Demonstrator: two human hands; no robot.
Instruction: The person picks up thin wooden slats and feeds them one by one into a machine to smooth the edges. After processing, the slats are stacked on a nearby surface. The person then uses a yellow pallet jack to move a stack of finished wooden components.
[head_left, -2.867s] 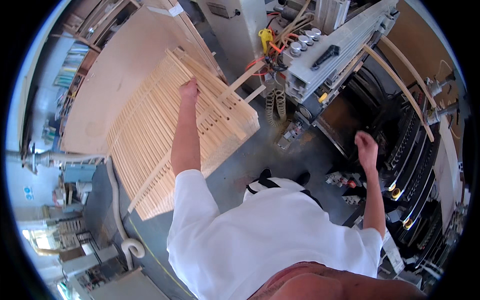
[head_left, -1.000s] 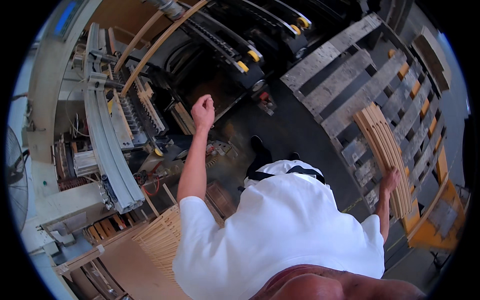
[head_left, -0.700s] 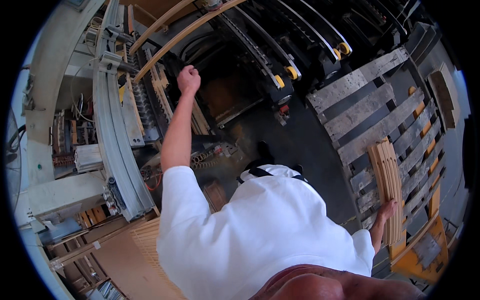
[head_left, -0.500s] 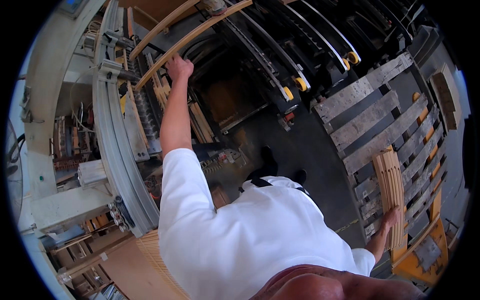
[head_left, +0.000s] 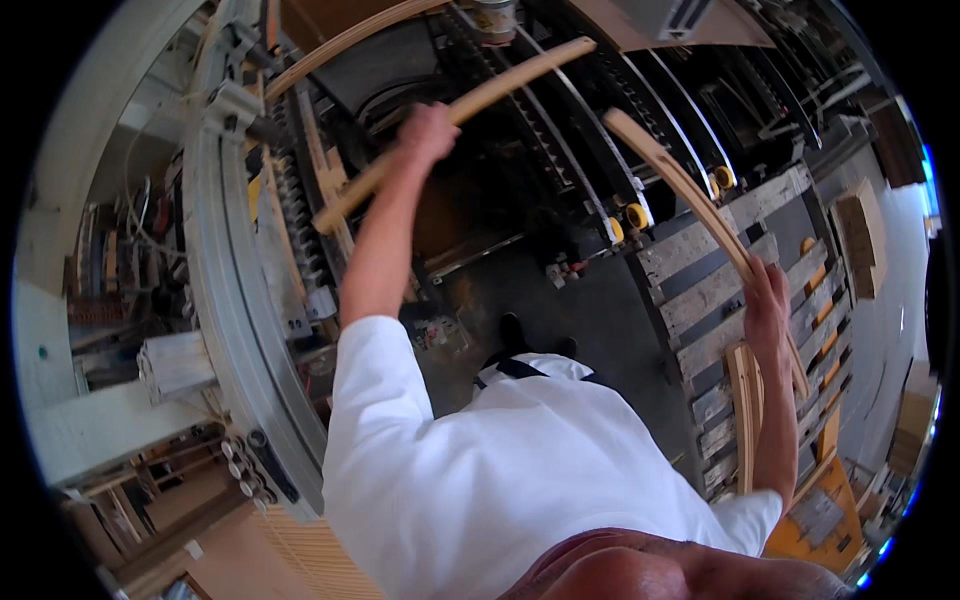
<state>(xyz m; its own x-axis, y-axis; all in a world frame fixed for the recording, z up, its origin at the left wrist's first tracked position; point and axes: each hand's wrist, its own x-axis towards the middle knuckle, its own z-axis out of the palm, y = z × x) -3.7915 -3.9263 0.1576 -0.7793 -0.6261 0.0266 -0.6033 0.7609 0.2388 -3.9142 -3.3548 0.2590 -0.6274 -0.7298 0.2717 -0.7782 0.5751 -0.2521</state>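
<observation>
A long, slightly curved wooden strip (head_left: 522,74) is in my left hand (head_left: 428,135), whose fingers wrap round it near its middle. It hangs above the dark rails of the machine, its lower end close to the toothed bar. On the other side my right hand (head_left: 767,298) grips another curved wooden piece (head_left: 690,190), slotted or made of strips lying together; I cannot tell which. Its far end slants up toward the rails, and its near end passes over the pallet. More curved wooden pieces (head_left: 741,415) lie on the pallet beside my right forearm.
A grey slatted pallet (head_left: 700,290) stands at the right, with an orange frame (head_left: 825,510) near it. Dark rails with yellow rollers (head_left: 636,216) reach across the far side. A grey metal beam (head_left: 215,270) runs along the left. One curved strip (head_left: 350,42) rests at the far left.
My left hand has lifted the strip off the machine and moved it right. My right hand has risen from the stack on the pallet with a wooden piece, now angled toward the rails.
</observation>
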